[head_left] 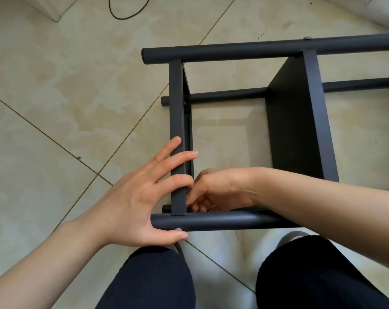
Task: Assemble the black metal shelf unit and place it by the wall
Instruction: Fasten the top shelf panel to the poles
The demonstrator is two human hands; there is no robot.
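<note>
The black metal shelf unit lies on its side on the tiled floor. Its near tube [222, 220] runs just in front of my knees and its far tube [256, 49] lies at the top. A shelf panel [177, 103] joins them on the left, a second panel [300, 130] on the right. My left hand [131, 197] rests with straight spread fingers on the left panel's edge, its thumb pressing a silver screw head [178, 229] on the near tube. My right hand [216, 188] reaches inside the frame at that corner. Its fingers are curled and pinch a small metal piece, mostly hidden.
A black cable [122, 16] loops on the floor at the top left, next to a white corner [55, 10]. My knees in dark trousers [149, 279] fill the bottom edge, and a grey shoe [293, 235] shows under the near tube.
</note>
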